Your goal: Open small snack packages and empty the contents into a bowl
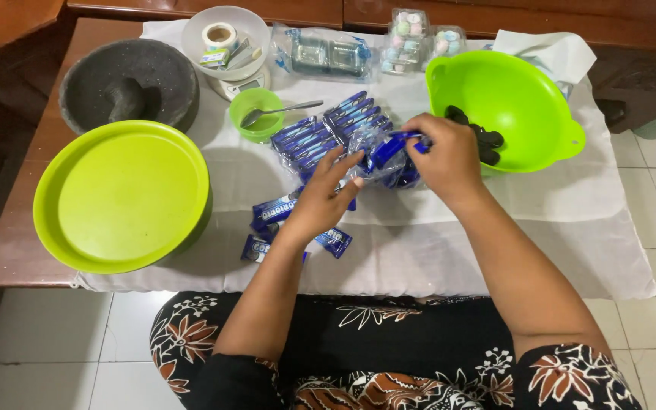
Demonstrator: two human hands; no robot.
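Inside green bowl [518, 95], dark cookies [487, 140].

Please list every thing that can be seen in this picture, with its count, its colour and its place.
Wrapper: one, blue, held between both hands.
Snack packs: a row of several, blue, on the cloth behind the hands.
Loose packs: a few, blue, under the left wrist.
Bowl: one, bright green, right side, dark cookies inside.
Lid: one, lime green, round, left side.
Mortar: one, grey stone, back left.
Cup: one, small, green, with a metal spoon.
Scale: one, white, back centre, its bowl holding a tape roll.
Clear packs: several, back, pastel pieces inside.
Cloth: one, white, over the table.
Left hand: on the wrapper.
Right hand: pinching the wrapper.
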